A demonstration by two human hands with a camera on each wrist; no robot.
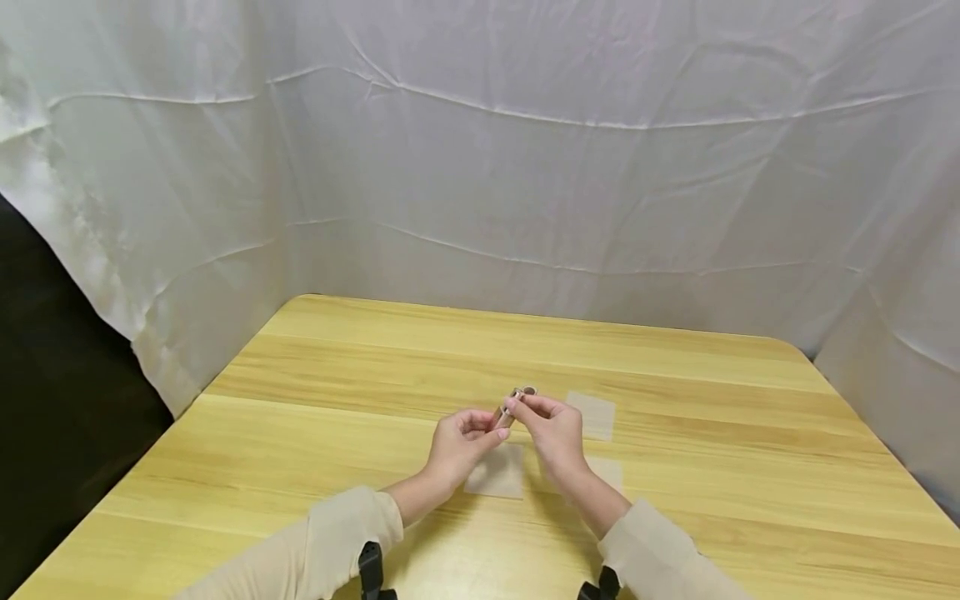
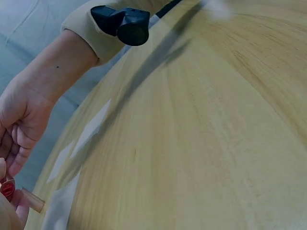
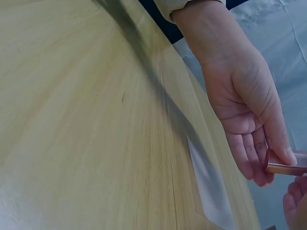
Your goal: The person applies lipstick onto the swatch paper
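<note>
Over the middle of the table, both hands meet at a small shiny rose-gold lipstick tube. My left hand pinches its lower part between thumb and fingers. The thumb and fingers of my right hand hold its upper end. Beside the right fingertips shows a second rose-gold piece with a round open end, apparently the cap; fingers hide most of it. The left wrist view shows a red round end among the fingers. In the right wrist view, the right thumb presses on a metallic piece.
Thin pale squares lie on the wooden table: one square below the hands, another to the right and farther back, a third partly behind the right wrist. A white cloth hangs behind the table.
</note>
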